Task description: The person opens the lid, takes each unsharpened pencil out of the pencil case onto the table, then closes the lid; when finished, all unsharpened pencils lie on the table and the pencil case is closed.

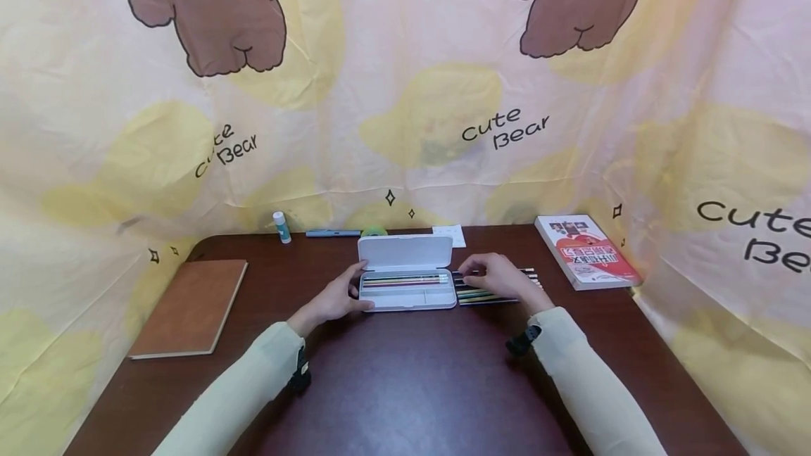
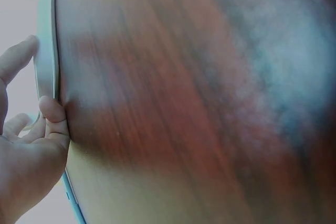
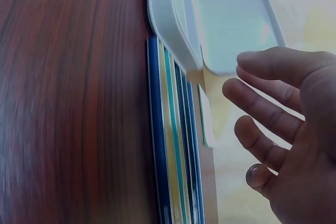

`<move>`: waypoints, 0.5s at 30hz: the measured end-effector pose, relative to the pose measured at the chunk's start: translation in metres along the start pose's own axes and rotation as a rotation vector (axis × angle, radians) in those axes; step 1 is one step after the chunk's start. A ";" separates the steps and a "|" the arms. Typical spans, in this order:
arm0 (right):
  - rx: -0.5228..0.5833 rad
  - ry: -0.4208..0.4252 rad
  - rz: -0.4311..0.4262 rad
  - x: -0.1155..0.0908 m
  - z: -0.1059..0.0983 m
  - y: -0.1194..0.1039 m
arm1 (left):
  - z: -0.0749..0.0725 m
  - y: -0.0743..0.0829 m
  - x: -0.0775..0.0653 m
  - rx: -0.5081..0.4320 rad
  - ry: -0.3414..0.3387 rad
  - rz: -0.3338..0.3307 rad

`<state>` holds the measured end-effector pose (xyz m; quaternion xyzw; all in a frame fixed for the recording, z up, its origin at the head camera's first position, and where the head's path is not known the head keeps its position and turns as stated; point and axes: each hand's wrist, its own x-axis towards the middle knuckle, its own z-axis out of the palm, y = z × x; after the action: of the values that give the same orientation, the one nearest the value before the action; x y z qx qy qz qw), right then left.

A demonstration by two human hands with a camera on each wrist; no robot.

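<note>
A white pencil case (image 1: 395, 300) stands on the table with its lid (image 1: 405, 253) raised. Inside, several pencils (image 1: 405, 281) lie lengthwise in the back compartment. My left hand (image 1: 332, 299) holds the case's left end, thumb at the front corner and fingers toward the back. Just right of the case lies a row of striped pencils (image 3: 173, 129), side by side. Over them hovers my right hand (image 1: 500, 276), its fingers loosely bent and apart, with nothing between them in the right wrist view. It partly hides the row in the head view.
A brown notebook (image 1: 190, 308) lies at the left, a red-and-white book (image 1: 589, 252) at the right. Along the back are a glue stick (image 1: 281, 227), a blue pen (image 1: 332, 233), a green round item (image 1: 374, 231) and a white paper (image 1: 451, 234). A printed curtain hangs behind.
</note>
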<state>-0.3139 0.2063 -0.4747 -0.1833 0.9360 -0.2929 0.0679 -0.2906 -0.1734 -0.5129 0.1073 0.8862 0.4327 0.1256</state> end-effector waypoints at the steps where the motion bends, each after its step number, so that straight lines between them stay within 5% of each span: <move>1: -0.001 0.004 -0.009 0.003 0.003 -0.003 | 0.000 0.000 0.001 0.000 0.000 0.001; 15: -0.049 -0.060 -0.104 0.027 0.029 -0.016 | -0.001 0.000 0.001 0.006 -0.002 -0.008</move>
<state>-0.3268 0.1686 -0.4901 -0.2420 0.9297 -0.2672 0.0758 -0.2918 -0.1742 -0.5125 0.1044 0.8878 0.4295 0.1279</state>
